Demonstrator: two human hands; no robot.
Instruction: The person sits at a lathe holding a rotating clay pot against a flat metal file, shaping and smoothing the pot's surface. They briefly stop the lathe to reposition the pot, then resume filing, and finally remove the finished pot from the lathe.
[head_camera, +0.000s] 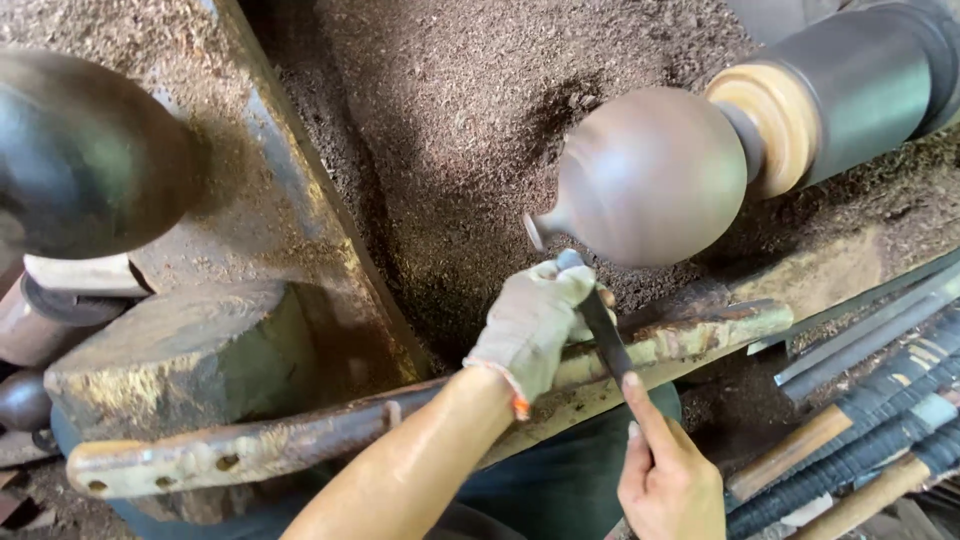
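Note:
A round brown wooden vase spins sideways on a lathe, its narrow neck pointing left. My left hand, in a dirty white glove, grips the front of a dark metal turning chisel and rests on the rusty tool rest bar. The chisel tip sits just under the vase's neck. Bare, my right hand holds the chisel's rear part, forefinger stretched along the blade.
The pale wooden chuck and dark lathe spindle hold the vase at upper right. Sawdust covers the bed. Several long-handled tools lie at lower right. A dark round form sits at upper left.

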